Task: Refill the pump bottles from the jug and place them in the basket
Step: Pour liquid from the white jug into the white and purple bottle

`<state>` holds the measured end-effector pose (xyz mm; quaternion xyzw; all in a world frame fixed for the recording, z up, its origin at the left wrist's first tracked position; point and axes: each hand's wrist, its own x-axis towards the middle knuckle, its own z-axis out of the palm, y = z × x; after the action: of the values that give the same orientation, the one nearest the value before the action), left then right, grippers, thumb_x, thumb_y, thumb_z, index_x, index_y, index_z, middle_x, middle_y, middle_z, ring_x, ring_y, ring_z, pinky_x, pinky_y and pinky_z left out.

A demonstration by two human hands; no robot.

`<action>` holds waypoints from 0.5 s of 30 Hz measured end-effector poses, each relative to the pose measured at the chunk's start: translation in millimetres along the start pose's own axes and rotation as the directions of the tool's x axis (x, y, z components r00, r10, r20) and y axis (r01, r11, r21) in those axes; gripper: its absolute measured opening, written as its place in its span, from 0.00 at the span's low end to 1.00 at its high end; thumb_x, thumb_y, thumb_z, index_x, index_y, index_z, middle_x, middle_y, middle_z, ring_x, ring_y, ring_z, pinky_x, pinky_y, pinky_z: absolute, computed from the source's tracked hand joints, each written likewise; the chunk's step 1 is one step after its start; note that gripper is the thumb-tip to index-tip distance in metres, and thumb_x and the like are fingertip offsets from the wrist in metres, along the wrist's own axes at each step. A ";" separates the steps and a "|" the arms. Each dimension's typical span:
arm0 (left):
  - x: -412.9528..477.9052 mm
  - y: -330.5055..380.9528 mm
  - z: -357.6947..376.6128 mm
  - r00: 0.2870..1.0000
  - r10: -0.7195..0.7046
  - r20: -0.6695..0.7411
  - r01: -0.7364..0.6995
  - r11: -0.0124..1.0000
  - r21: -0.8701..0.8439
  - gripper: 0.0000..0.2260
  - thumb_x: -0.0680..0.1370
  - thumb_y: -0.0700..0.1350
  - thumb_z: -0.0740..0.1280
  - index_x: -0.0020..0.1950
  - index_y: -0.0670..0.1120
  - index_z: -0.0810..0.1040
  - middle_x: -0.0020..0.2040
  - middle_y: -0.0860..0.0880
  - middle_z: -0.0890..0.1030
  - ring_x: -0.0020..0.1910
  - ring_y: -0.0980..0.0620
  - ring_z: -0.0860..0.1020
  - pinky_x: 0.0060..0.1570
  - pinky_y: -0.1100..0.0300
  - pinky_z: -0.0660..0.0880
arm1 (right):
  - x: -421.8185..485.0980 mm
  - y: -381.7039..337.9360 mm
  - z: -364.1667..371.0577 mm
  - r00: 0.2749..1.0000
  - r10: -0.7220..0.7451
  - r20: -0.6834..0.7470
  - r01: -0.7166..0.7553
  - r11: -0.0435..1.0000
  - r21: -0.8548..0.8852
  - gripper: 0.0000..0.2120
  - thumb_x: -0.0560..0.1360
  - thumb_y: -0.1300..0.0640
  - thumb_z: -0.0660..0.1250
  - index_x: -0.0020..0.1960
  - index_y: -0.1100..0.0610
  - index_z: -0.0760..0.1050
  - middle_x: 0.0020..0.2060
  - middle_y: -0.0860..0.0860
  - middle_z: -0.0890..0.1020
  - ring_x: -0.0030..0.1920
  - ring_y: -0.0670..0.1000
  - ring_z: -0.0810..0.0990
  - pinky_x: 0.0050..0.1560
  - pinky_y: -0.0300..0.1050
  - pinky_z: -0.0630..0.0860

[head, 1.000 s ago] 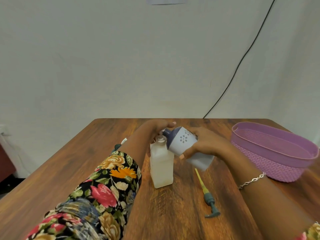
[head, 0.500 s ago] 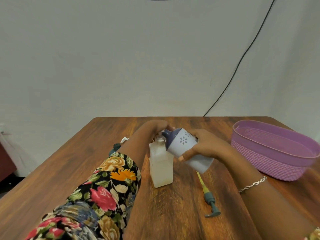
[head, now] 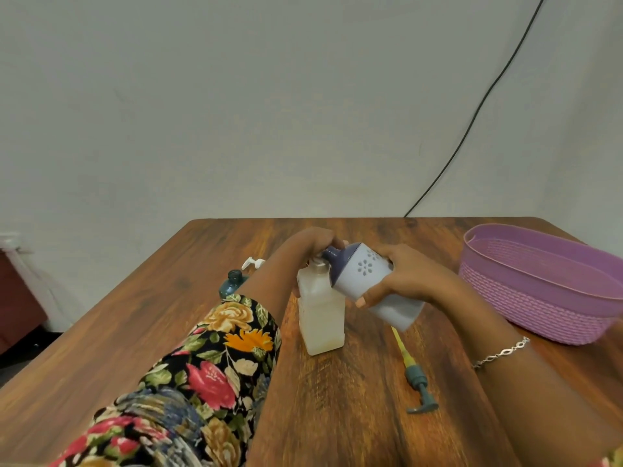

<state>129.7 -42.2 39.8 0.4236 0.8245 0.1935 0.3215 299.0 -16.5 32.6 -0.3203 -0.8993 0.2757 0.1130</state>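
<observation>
fingers (head: 371, 295) of the right hand (head: 409, 278) are wrapping round a tilted pale jug (head: 364, 278); the left hand (head: 312, 244) is gripping the pump bottle (head: 322, 318) at its neck. nearest, a loose pump (head: 416, 379) is lying on the wooden surface (head: 354, 416). behind it the cloudy bottle is standing upright, the jug's dark spout touching its mouth. a purple basket (head: 522, 305) is sitting to the right; a dark bottle (head: 232, 281) is standing far left.

no readable text, jug (head: 369, 284) bears only a punched flower pattern
</observation>
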 end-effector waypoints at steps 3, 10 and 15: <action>-6.6 0.7 -6.5 0.991 -0.116 0.067 0.126 0.976 -0.177 0.22 0.75 0.57 0.61 0.62 0.43 0.68 0.56 0.39 0.73 0.49 0.36 0.74 0.36 0.43 0.74 | -2.1 -3.3 -3.5 1.000 -0.011 -0.003 0.011 1.000 0.003 0.27 0.61 0.51 0.78 0.57 0.54 0.73 0.48 0.52 0.79 0.47 0.52 0.78 0.45 0.47 0.76; -6.1 1.4 -3.0 0.998 -0.054 0.037 0.059 0.988 -0.142 0.13 0.78 0.47 0.60 0.57 0.41 0.71 0.52 0.39 0.75 0.40 0.43 0.74 0.30 0.51 0.70 | -1.5 -2.2 -1.0 1.000 0.012 -0.008 -0.012 1.000 0.002 0.28 0.61 0.49 0.78 0.57 0.53 0.73 0.48 0.50 0.79 0.46 0.51 0.78 0.43 0.46 0.76; -3.7 0.2 2.3 0.999 -0.037 -0.036 0.036 0.999 -0.040 0.15 0.79 0.41 0.56 0.65 0.40 0.71 0.55 0.40 0.74 0.49 0.43 0.73 0.48 0.52 0.72 | -0.4 -0.6 5.0 1.000 0.022 -0.003 -0.022 1.000 0.020 0.24 0.61 0.50 0.77 0.53 0.53 0.72 0.43 0.48 0.76 0.40 0.46 0.75 0.35 0.38 0.71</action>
<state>133.1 -45.0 39.7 0.3984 0.8339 0.2116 0.3179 297.1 -19.3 28.9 -0.3295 -0.8927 0.2853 0.1145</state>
